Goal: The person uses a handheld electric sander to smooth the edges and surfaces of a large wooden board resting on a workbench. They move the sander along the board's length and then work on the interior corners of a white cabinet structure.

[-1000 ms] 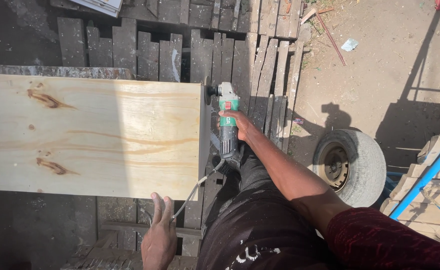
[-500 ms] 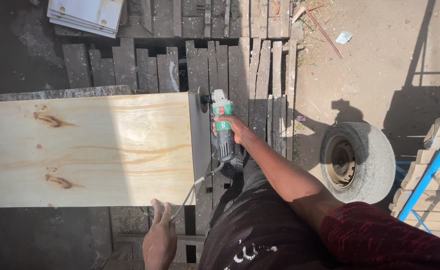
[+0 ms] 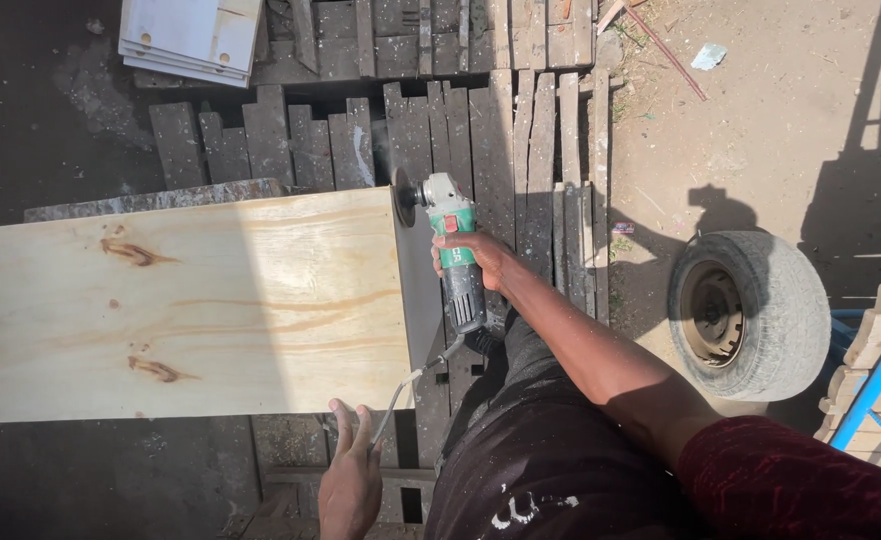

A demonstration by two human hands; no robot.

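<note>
One angle grinder (image 3: 453, 255), its disc edge-on against one pine board (image 3: 181, 305), sits gripped in the right hand (image 3: 476, 258); the left hand (image 3: 353, 470), fingers spread, touches the board's near edge, wrist cut off.

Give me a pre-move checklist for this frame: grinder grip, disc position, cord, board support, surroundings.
1. Grip on the green and grey angle grinder: right hand wraps its body: ok.
2. Dark grinding disc sits at the far corner of the pale knotted pine board's end edge; actual contact: cannot tell.
3. White power cord runs from the grinder's tail to the left hand, off the disc: ok.
4. Board support: its underside is hidden: cannot tell.
5. Left hand away from the disc, below the board's near edge: ok.
6. Worn grey tyre lies apart on the dirt, away from the grinder: ok.
</note>
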